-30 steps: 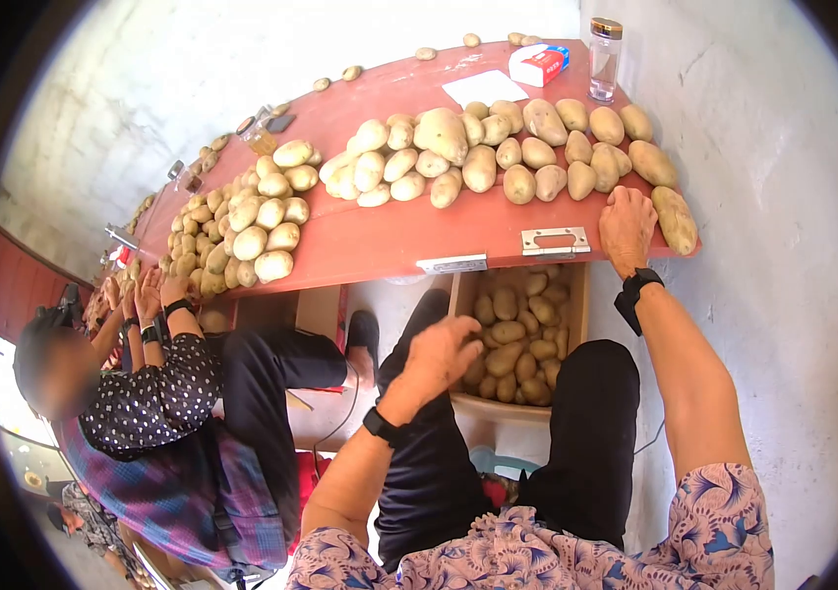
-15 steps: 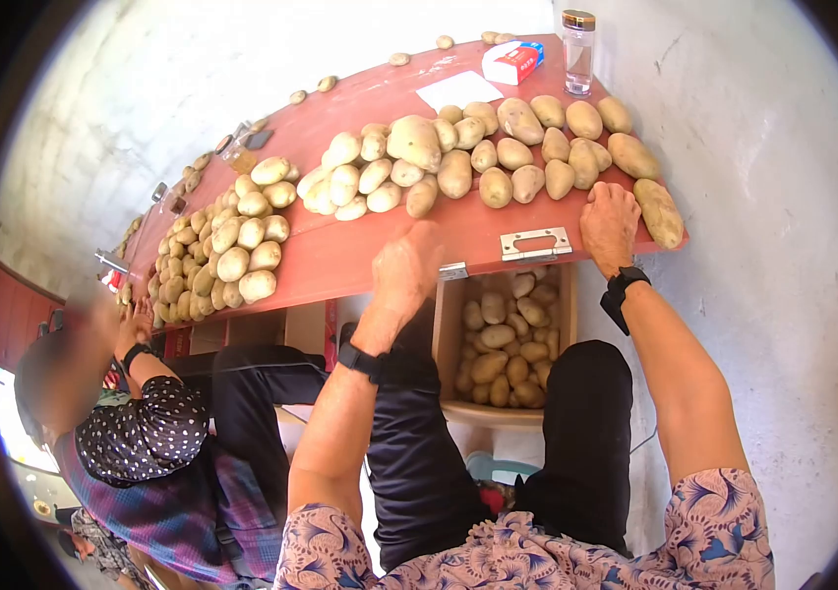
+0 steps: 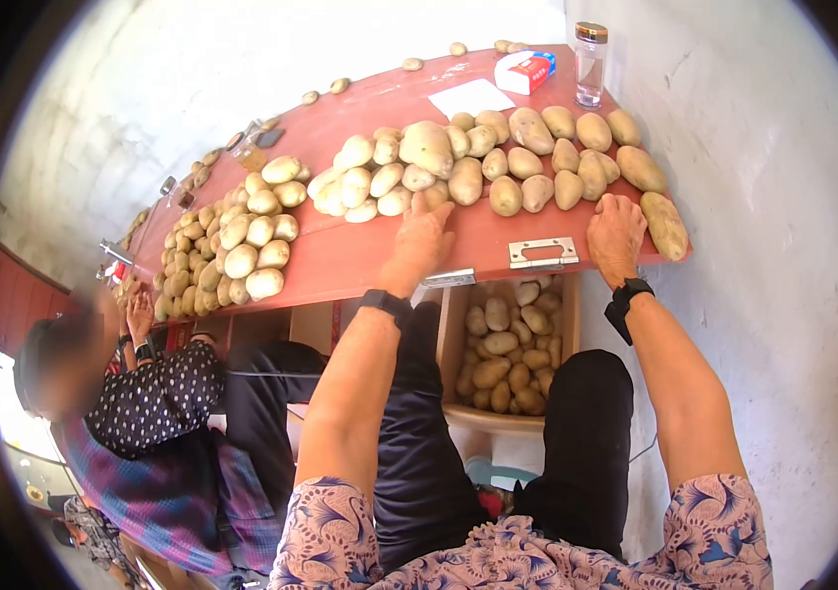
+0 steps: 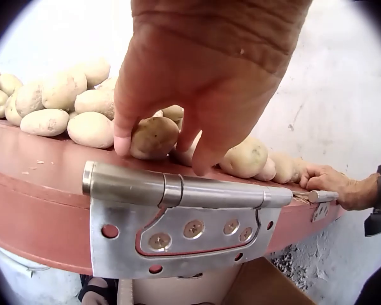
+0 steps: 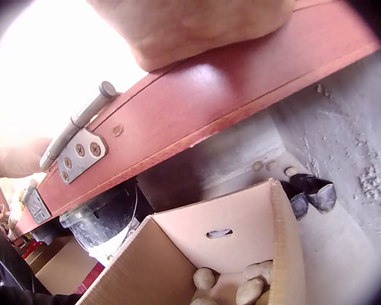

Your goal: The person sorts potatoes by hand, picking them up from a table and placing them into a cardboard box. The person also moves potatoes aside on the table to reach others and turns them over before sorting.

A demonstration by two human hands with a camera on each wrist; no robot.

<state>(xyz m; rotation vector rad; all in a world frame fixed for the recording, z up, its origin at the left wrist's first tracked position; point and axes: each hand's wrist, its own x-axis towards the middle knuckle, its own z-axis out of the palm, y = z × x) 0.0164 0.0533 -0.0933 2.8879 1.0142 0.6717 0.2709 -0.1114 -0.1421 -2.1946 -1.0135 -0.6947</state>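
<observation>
In the head view my left hand [image 3: 421, 246] reaches over the red table to the front of a long potato heap [image 3: 365, 175]. Its fingers and thumb come down on either side of a potato [image 4: 154, 138], which stays on the tabletop. The palm hides part of the heap behind it in the left wrist view. My right hand [image 3: 618, 236] rests on the table near its right end, fingers loosely curled. A large long potato [image 3: 665, 226] lies just to the right of it, and smaller ones [image 3: 568, 188] lie in rows behind.
Below the table edge, between the knees, stands a cardboard box [image 3: 450, 339] of potatoes. Metal hinges [image 3: 543, 253] stick out along the front edge. Another potato heap [image 3: 232, 246] lies left, near a seated person [image 3: 153, 393]. A lidded glass bottle [image 3: 590, 69] and tissue box [image 3: 525, 72] stand behind.
My left hand has moved from above the box, up and forward over the table edge, to a potato at the heap's front. The right hand has stayed resting on the table.
</observation>
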